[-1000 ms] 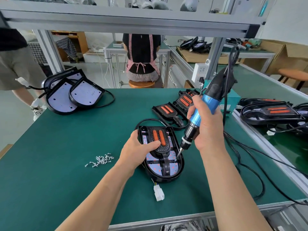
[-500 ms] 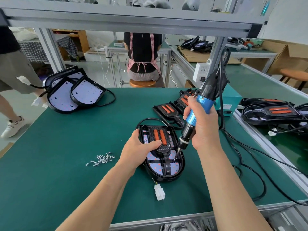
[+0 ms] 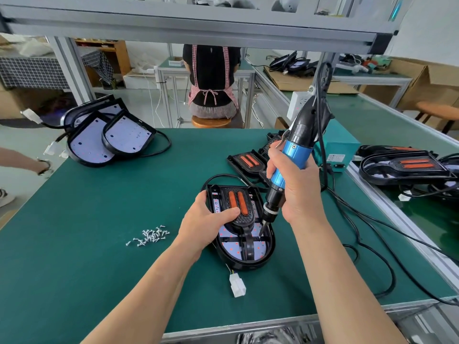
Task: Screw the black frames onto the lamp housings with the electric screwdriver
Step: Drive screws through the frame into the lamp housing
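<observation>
One lamp housing lies flat just right of centre: a black oval shell whose pale LED board, dotted with red points, shows through the black frame seated on it. The frame carries a raised pad with two orange strips. The left hand grips the housing's left edge, fingers curled round the rim and thumb laid across the pad. The right hand is wrapped tight round the blue-and-black electric screwdriver, which tilts toward the upper right, its bit tip down on the frame right of the central rib. A white connector trails from the housing's lower end.

Everything sits on a green mat over an aluminium-framed bench. Loose screws lie heaped left of centre. Bare housings are stacked at upper left, spare frames lie just behind the work, and assembled lamps rest at the right edge. At top centre a seated person in an apron faces away.

A teal box stands behind the screwdriver. Cardboard cartons sit at upper right, their contents hidden.
</observation>
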Demonstrator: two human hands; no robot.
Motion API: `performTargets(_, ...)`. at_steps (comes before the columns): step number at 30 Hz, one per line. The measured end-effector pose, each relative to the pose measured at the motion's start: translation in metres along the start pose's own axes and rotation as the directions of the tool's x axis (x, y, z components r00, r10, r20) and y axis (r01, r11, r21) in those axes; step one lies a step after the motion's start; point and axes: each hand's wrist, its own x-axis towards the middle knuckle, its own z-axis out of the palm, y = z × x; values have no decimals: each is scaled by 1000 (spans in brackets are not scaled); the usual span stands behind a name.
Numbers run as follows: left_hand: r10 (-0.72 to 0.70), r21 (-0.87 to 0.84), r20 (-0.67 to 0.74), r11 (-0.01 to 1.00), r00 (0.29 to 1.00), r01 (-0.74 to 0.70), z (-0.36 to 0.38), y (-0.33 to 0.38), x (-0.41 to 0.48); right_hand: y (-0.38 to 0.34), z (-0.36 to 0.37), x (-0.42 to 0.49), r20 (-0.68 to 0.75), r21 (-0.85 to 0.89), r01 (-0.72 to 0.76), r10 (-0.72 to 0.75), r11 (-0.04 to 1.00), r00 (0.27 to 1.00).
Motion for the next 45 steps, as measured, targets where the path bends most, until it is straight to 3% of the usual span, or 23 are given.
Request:
performTargets(9, 18, -12, -6, 1000, 1000, -18, 0, -4, 3, 2, -4, 2, 16, 16, -3, 3, 1000, 1000)
performTargets(19, 23, -54, -13, 998, 1000, -24, 3, -8, 6, 4, -1, 2, 205, 41, -24, 15, 999, 979)
performTargets(37, 34, -49, 22, 998, 999, -33, 1, -4, 4, -4, -17, -6, 76, 147, -5, -7, 989, 997)
performTargets(42, 24, -49, 13, 999, 1000, -24, 0, -3, 4, -22, -21, 13, 48, 330, 21, -39, 944, 998)
performTargets(45, 23, -39, 16, 999, 1000, -23, 1, -3, 4, -19, -27, 20, -71, 477, -45, 89, 878, 994)
